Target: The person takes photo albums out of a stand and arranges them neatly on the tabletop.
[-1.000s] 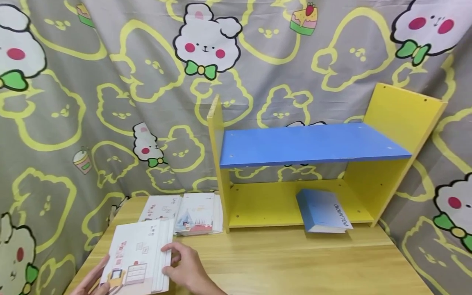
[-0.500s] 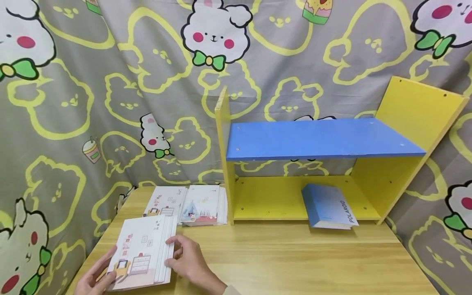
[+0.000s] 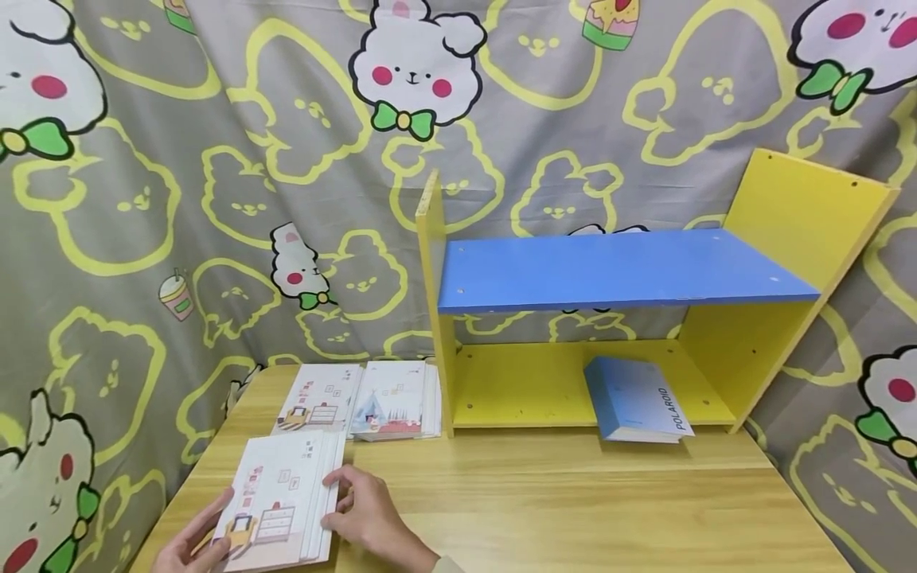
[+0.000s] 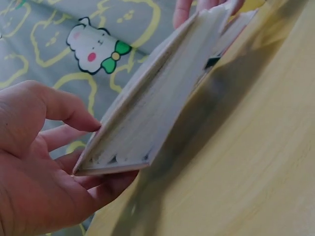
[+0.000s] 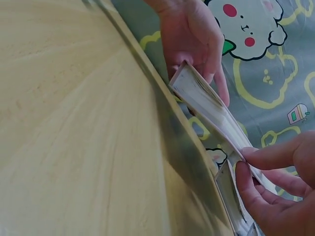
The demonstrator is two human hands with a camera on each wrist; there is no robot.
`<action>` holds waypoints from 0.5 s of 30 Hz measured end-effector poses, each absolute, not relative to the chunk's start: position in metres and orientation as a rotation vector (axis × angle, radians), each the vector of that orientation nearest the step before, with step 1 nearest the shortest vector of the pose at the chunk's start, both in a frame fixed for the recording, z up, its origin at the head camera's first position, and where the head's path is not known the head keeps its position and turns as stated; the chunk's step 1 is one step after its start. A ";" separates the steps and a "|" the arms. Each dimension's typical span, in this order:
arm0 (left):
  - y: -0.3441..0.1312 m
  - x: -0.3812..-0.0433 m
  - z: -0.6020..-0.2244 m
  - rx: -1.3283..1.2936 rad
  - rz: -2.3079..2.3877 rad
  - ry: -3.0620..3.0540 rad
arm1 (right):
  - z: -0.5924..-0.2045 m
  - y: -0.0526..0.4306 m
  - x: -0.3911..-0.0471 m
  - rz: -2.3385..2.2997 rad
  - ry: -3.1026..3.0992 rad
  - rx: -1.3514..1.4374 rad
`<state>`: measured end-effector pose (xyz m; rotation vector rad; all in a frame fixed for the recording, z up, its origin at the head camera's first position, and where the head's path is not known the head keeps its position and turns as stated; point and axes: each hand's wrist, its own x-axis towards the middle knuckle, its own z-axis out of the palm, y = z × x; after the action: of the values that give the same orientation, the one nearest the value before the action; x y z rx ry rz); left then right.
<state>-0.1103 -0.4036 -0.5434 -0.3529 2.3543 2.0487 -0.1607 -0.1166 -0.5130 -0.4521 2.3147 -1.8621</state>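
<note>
Both hands hold a white book (image 3: 275,501) above the table's left front; its cover shows a yellow chair and a chest of drawers. My left hand (image 3: 193,541) grips its lower left corner, with thumb and fingers on opposite covers in the left wrist view, where the page edges of the book (image 4: 142,113) show. My right hand (image 3: 372,513) pinches the spine side between thumb and fingers, as the right hand (image 5: 280,179) in the right wrist view also shows. Behind lie two similar white books, one with a chair drawing (image 3: 318,394) and one with a tent drawing (image 3: 390,398).
A yellow shelf unit with a blue middle board (image 3: 623,270) stands at the back of the wooden table (image 3: 573,509). On its bottom board lies a blue POLAROID book (image 3: 637,398), jutting past the front edge. A patterned curtain (image 3: 236,119) hangs behind and beside the table.
The whole scene has shifted in the head view as the camera moved. Over the last half second the held book has come slightly lower and nearer. Both hands keep their grip.
</note>
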 end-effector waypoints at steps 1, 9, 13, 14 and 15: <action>-0.403 -0.111 -0.544 -0.358 2.030 2.365 | -0.514 -0.116 -0.161 -1.858 2.314 -0.453; -0.406 -0.118 -0.550 -0.361 1.935 2.349 | -0.522 -0.113 -0.164 -1.835 2.318 -0.483; -0.415 -0.116 -0.558 -0.310 1.954 2.284 | -0.527 -0.113 -0.162 -1.818 2.303 -0.514; -0.418 -0.115 -0.560 -0.296 1.951 2.273 | -0.528 -0.114 -0.161 -1.817 2.297 -0.520; -0.419 -0.115 -0.561 -0.293 1.945 2.264 | -0.529 -0.114 -0.161 -1.811 2.300 -0.526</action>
<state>-0.1149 -0.4194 -0.5613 -0.2929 2.2639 1.9450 -0.1608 -0.1139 -0.5291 -0.5257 2.3003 -1.8115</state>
